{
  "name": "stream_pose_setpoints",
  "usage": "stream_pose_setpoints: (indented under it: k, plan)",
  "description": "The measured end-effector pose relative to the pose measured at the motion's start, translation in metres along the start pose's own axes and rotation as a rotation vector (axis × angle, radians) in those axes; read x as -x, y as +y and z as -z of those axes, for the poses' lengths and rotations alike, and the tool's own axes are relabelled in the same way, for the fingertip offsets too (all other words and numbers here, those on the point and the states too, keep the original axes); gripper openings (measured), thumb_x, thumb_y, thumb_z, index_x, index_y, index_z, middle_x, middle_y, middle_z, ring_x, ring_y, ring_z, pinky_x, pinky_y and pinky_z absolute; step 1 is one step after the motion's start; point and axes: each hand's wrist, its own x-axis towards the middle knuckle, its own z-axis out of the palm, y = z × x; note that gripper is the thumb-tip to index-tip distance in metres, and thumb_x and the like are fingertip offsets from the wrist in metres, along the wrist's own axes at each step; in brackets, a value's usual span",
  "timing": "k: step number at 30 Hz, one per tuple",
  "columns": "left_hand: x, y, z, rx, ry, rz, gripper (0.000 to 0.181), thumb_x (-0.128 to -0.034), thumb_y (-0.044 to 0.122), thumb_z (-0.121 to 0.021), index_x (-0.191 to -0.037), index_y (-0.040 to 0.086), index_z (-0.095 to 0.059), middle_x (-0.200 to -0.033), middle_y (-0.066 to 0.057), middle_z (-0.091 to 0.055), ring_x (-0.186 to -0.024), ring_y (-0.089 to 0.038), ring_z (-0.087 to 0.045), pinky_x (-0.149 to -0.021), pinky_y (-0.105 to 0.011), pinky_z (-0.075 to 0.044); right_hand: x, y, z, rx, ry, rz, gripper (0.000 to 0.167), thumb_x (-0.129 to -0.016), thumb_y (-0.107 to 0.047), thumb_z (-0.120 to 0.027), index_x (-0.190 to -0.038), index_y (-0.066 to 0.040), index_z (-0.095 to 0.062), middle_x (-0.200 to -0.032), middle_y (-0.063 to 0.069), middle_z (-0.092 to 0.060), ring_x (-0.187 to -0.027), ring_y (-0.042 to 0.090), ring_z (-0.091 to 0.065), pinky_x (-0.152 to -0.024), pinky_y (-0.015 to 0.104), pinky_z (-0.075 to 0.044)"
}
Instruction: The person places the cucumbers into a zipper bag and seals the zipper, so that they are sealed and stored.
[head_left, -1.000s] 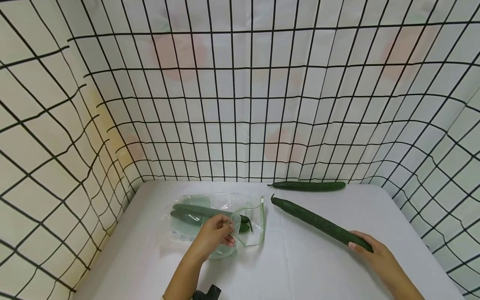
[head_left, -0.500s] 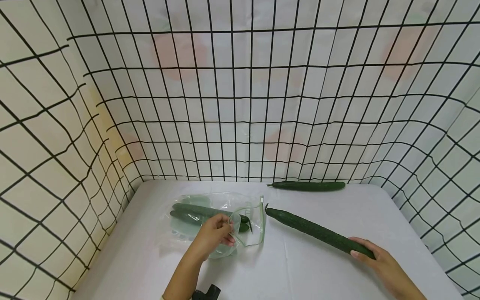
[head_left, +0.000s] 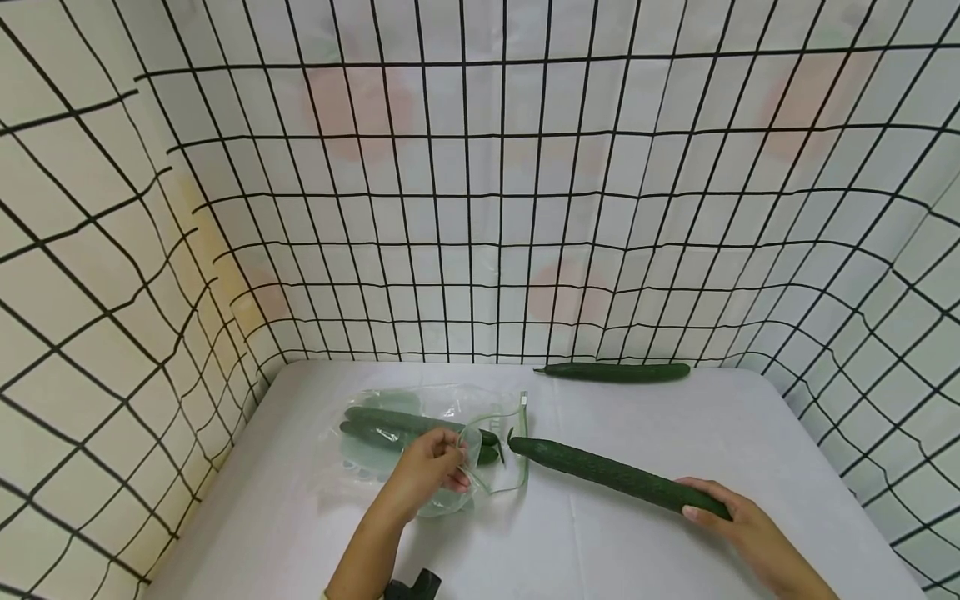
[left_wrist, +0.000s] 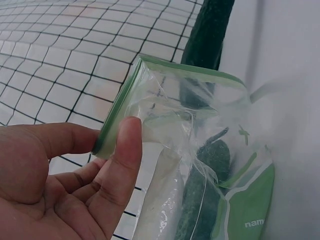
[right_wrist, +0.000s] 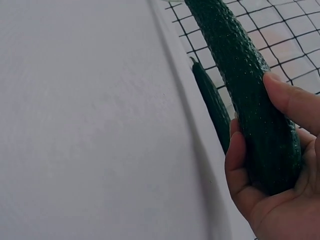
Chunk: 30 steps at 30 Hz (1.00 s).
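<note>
My left hand point(head_left: 429, 468) pinches the edge of a clear zip bag point(left_wrist: 165, 125) with a green rim, and the bag's mouth stands open toward the right. Inside the bag lie two cucumbers point(head_left: 405, 421), side by side. In my right hand point(head_left: 731, 517) is the near end of a long cucumber point(head_left: 600, 468), with the fingers and thumb curled round it. Its far, stemmed tip is at the bag's open mouth in the head view; whether it is inside the rim I cannot tell. The right wrist view shows the bumpy skin of this cucumber point(right_wrist: 250, 100) up close.
Another cucumber point(head_left: 615, 372) lies along the back edge of the white table point(head_left: 600, 550). Black grid netting point(head_left: 480, 196) over white cloth rises behind the table and on both sides. A black object point(head_left: 414, 585) shows at the bottom edge by my left forearm.
My right hand has brought the cucumber leftward, and its tip has dropped from beyond the bag's rim to the bag's mouth. My left hand and the bag have stayed put.
</note>
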Motion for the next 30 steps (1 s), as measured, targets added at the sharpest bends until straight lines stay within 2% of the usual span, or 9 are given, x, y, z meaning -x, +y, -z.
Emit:
stream_pose_setpoints:
  k: [7,10,14,18,21,27,28,30]
  plan:
    - [0.000,0.001,0.001,-0.002,0.002,-0.002,0.026,-0.0993,0.007,-0.051,-0.121,-0.008,-0.053,-0.121,-0.022,-0.064,-0.073,-0.017,-0.069,-0.071,-0.031,-0.065,-0.004,-0.006,-0.009,-0.028,-0.016,0.034,0.062,-0.098,-0.048,-0.062,-0.151,-0.021,-0.046,-0.162,0.015,-0.035,-0.151,0.048,-0.022,-0.107,0.066,-0.041]
    - [0.001,0.001,0.001,0.000,0.000,-0.006,0.027,-0.0994,0.007,-0.051,-0.121,-0.008,-0.052,-0.125,-0.023,-0.063,-0.074,-0.017,-0.069,-0.071,-0.031,-0.065,-0.005,-0.009,-0.013,-0.038,-0.026,0.042,0.061,-0.098,-0.047,-0.062,-0.150,-0.020,-0.047,-0.163,0.015,-0.034,-0.152,0.048,-0.019,-0.108,0.070,-0.038]
    - [0.002,0.002,0.001,0.003,-0.001,-0.007,0.027,-0.0992,0.007,-0.050,-0.122,-0.008,-0.052,-0.128,-0.024,-0.062,-0.074,-0.017,-0.069,-0.071,-0.031,-0.065,-0.008,-0.012,-0.017,-0.042,-0.037,0.037,0.061,-0.097,-0.047,-0.063,-0.150,-0.018,-0.048,-0.162,0.017,-0.034,-0.151,0.051,-0.018,-0.107,0.073,-0.037]
    - [0.002,0.003,0.001,0.005,-0.005,-0.009,0.027,-0.0989,0.007,-0.050,-0.122,-0.008,-0.052,-0.129,-0.024,-0.061,-0.075,-0.017,-0.069,-0.071,-0.031,-0.065,-0.010,-0.014,-0.022,-0.032,-0.030,0.077,0.057,-0.098,-0.042,-0.063,-0.147,-0.017,-0.051,-0.159,0.018,-0.039,-0.149,0.052,-0.023,-0.105,0.070,-0.040]
    - [0.002,0.003,0.001,0.005,-0.008,-0.009,0.028,-0.0989,0.007,-0.051,-0.122,-0.008,-0.051,-0.128,-0.024,-0.061,-0.075,-0.017,-0.069,-0.071,-0.031,-0.065,-0.011,-0.017,-0.026,-0.030,-0.017,0.108,0.053,-0.098,-0.039,-0.064,-0.146,-0.017,-0.053,-0.157,0.017,-0.043,-0.148,0.049,-0.028,-0.106,0.066,-0.042]
    - [0.001,0.003,0.001,0.005,-0.012,-0.004,0.027,-0.0986,0.006,-0.051,-0.122,-0.008,-0.052,-0.117,-0.022,-0.064,-0.074,-0.017,-0.069,-0.071,-0.030,-0.065,-0.014,-0.024,-0.033,-0.021,-0.015,0.153,0.051,-0.098,-0.037,-0.065,-0.144,-0.017,-0.055,-0.154,0.016,-0.047,-0.148,0.048,-0.029,-0.107,0.070,-0.039]
    - [0.001,0.003,0.001,0.004,-0.012,-0.003,0.027,-0.0984,0.006,-0.051,-0.122,-0.008,-0.052,-0.115,-0.021,-0.064,-0.074,-0.017,-0.069,-0.071,-0.030,-0.065,-0.015,-0.025,-0.034,-0.009,-0.014,0.170,0.050,-0.099,-0.036,-0.065,-0.144,-0.017,-0.055,-0.153,0.016,-0.048,-0.147,0.046,-0.032,-0.106,0.070,-0.039]
    - [0.001,0.003,0.001,0.003,-0.011,-0.003,0.028,-0.0982,0.006,-0.051,-0.122,-0.008,-0.052,-0.112,-0.020,-0.065,-0.074,-0.018,-0.069,-0.071,-0.030,-0.065,-0.016,-0.027,-0.036,0.007,-0.003,0.191,0.048,-0.098,-0.036,-0.066,-0.142,-0.019,-0.057,-0.150,0.013,-0.052,-0.143,0.033,-0.041,-0.108,0.062,-0.043]
